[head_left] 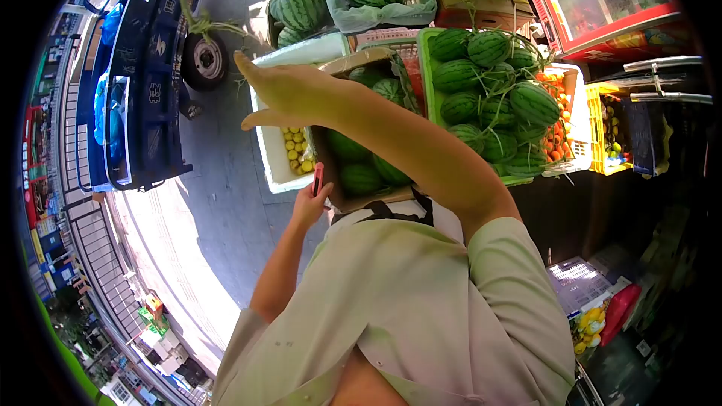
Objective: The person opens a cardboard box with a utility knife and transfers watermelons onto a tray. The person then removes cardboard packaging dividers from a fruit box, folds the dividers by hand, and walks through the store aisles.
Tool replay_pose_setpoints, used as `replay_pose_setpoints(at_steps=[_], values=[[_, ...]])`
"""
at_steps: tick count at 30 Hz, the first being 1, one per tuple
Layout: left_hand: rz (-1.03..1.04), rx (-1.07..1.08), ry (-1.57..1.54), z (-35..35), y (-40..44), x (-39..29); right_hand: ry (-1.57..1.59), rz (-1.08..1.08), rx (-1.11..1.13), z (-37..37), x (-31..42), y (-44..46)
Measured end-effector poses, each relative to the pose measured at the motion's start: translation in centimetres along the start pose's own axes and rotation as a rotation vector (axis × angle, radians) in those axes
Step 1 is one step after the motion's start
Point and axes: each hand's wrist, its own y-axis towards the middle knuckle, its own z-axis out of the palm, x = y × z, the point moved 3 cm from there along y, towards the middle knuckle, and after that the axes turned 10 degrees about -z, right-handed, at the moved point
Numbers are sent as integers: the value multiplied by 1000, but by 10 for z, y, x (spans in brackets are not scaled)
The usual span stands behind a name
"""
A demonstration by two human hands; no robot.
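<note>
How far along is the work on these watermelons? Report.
Apparently done: the boxed melons look vine-free, though partly hidden. In hand: the left hand grips a red cutter; the open right hand is beside a loose vine piece. Seemingly left: the green crate's melons, with vines among them.

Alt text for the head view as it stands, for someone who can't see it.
A left hand holds a red-handled tool while the right arm crosses the body, its open right hand near a piece of green vine. Beyond are watermelons in a green crate, yellow fruit in a white box, and a blue vehicle at left.
</note>
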Motion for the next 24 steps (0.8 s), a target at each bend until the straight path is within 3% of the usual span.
replay_pose_setpoints(at_steps=[1, 3, 6, 7, 8, 9, 11, 13, 15, 17, 21, 23, 24], values=[[16, -6, 7, -2, 2, 1, -2, -7, 10, 16, -3, 3], [10, -8, -25, -6, 3, 7, 287, 127, -99, 64, -29, -2], [-1, -10, -77, -15, 1, 14, 334, 727, -571, 121, -91, -74], [2, -11, -86, -18, 2, 16, 329, 1006, -581, 146, -118, -111], [1, -20, -89, -16, 5, 22, 81, 1115, -573, 174, -158, -154], [0, -8, -86, -16, 6, 21, 139, 1376, -510, 166, -172, -174], [47, -7, -41, -5, 7, 11, 395, 1601, -626, 149, -192, -195], [23, 21, -7, -8, 8, 13, 604, 1626, -744, 133, -205, -171], [10, 31, -32, -14, 17, 4, 177, 1578, -1076, 152, -242, -163], [32, 40, -31, -13, 22, 4, -85, 1497, -1226, 171, -265, -165], [31, 30, 24, -14, 13, -9, -57, 1366, -1246, 151, -249, -171], [7, 25, 22, -12, 11, -9, 145, 1266, -1127, 129, -224, -174], [1, 20, 40, -12, 12, -9, 17, 1236, -1144, 133, -225, -179]])
